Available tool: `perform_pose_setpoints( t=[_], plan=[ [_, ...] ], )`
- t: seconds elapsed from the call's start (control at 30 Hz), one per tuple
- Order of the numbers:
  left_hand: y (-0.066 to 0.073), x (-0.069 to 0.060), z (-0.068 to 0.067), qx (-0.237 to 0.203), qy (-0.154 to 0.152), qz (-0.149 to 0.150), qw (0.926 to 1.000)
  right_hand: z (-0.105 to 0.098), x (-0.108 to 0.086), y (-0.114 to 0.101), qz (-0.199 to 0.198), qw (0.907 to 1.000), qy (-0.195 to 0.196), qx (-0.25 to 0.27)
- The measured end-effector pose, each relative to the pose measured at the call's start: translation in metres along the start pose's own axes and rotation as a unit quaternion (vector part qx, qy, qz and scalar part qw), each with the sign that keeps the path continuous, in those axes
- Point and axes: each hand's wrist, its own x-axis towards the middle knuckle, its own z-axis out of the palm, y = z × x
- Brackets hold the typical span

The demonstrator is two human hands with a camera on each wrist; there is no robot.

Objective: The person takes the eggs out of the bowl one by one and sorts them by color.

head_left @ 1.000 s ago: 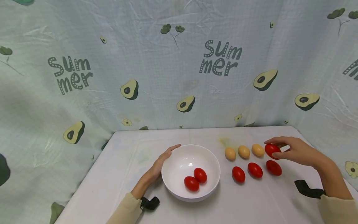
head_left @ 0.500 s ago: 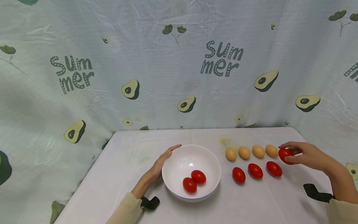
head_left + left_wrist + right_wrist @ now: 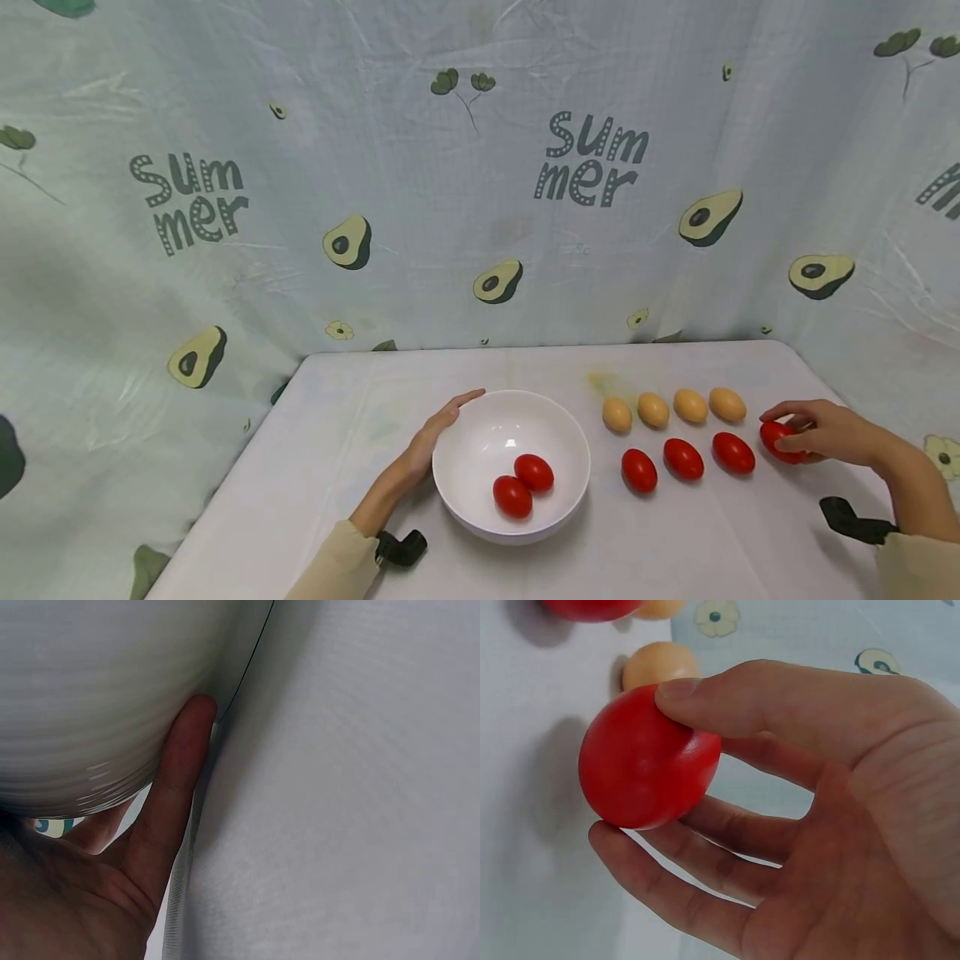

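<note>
My right hand (image 3: 836,432) holds a red egg (image 3: 641,761) between thumb and fingers, at the right end of the row of red eggs. Three other red eggs (image 3: 683,459) lie on the table to its left. Behind them is a row of several tan eggs (image 3: 690,406). My left hand (image 3: 431,435) rests with extended fingers against the left outer side of a white bowl (image 3: 480,429); the left wrist view shows a finger (image 3: 184,757) along the bowl's wall. Inside the bowl, two red eggs (image 3: 513,497) touch each other.
A white cloth covers the table (image 3: 360,417), with its far edge running below a hanging curtain (image 3: 420,183) printed with avocados and lettering. A black wrist mount (image 3: 855,522) sits on the right forearm, and another black mount (image 3: 402,547) on the left.
My right hand has moved right and then toward the near side with the red egg, from beside the tan row to the red row's end. The left hand stays on the bowl.
</note>
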Motion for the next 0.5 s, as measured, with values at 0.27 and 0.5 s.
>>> perform_pose_setpoints(
  t=[0.27,0.5],
  plan=[
    [0.0012,0.0007,0.0001,-0.007,-0.002,-0.002,1.0000,0.0026,0.0029,0.0051,0.025,0.9995,-0.011,0.014],
    [0.0013,-0.0006,0.0006,-0.007,-0.001,-0.001,1.0000,0.0050,0.0025,0.0044,0.047,0.9980,-0.030,0.029]
  ],
)
